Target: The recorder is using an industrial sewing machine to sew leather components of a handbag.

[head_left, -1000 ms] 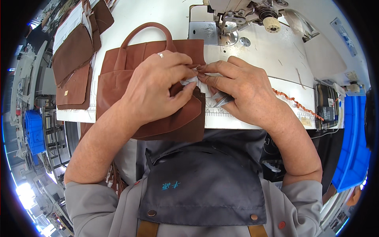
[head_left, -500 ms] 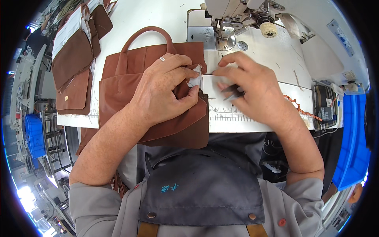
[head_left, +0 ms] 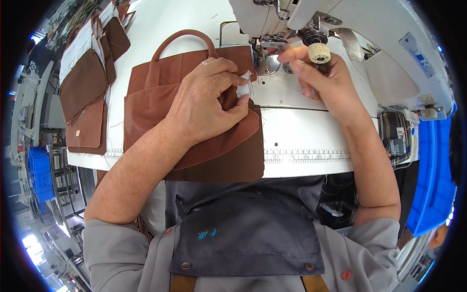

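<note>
The brown bag (head_left: pixel 148 109) lies along the table's (head_left: pixel 311 131) front edge, probably light and floppy, best held by its seams. The left hand (head_left: pixel 206 102) pinches its white lining (head_left: pixel 244 88); the right hand (head_left: pixel 327 82) is half-curled beside the sewing machine (head_left: pixel 374 34), contents unclear.

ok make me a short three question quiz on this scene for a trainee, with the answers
1. Fill in the blank: the left hand grips ____ material at the edge of the brown bag.
2. True or false: the stacked brown panels lie to the left of the bag.
3. Which hand is nearer the cream knob on the sewing machine?

Key: 1. white; 2. true; 3. the right hand.
</note>
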Demonstrator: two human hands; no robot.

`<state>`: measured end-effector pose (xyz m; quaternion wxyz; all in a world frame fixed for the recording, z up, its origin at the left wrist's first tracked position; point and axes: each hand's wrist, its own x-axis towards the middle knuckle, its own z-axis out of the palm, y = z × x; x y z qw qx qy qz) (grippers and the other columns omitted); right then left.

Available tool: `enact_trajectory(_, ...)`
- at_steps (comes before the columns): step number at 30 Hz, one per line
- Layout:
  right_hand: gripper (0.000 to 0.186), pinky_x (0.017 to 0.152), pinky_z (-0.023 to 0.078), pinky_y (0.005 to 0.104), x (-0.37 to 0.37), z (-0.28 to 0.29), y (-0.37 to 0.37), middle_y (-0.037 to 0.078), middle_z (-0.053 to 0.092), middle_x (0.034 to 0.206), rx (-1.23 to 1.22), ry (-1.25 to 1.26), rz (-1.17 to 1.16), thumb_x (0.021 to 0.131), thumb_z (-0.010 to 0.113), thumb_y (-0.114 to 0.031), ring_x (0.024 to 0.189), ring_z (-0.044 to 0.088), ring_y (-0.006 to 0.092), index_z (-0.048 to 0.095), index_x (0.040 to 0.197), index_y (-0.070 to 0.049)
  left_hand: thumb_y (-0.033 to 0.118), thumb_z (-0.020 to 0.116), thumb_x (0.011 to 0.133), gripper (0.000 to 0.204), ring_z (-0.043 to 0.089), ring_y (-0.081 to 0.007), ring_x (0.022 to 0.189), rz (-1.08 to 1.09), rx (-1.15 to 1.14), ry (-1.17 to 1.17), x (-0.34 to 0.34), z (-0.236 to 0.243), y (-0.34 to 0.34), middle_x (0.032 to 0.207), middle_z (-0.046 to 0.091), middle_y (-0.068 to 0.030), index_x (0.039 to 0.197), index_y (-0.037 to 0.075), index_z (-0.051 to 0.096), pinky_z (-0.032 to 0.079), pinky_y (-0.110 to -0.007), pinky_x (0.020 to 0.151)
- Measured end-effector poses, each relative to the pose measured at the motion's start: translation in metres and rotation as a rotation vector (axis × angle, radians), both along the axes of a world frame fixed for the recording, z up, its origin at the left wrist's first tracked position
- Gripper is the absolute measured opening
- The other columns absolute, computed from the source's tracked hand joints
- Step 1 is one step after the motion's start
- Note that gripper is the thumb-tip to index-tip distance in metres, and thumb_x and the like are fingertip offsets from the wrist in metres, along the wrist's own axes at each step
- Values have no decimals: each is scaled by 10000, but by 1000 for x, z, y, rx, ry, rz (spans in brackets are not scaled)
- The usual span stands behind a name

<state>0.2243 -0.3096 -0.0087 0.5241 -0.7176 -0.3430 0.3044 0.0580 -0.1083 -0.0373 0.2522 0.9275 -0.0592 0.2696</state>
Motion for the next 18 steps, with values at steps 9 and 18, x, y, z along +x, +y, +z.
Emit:
enact_trajectory(9,411,693,571,373,-18,-29,2,20,653,1127,-21,-1145,203,770,747,-40,869,707,245,746,1172,-123,70,803,737,253,693,-263,956,-35,-8,5,14,-2,4,1099,683,-106,983,33,757,587,-344,799)
enact_trajectory(18,386,675,564,377,-22,-23,7,30,660,1124,-5,-1209,180,755,768,-46,881,701,251,750,1136,-103,68,775,753,301,655,-265,848,-31,88,-36,17,-2,5,1031,667,-90,1054,51,766,555,-368,765)
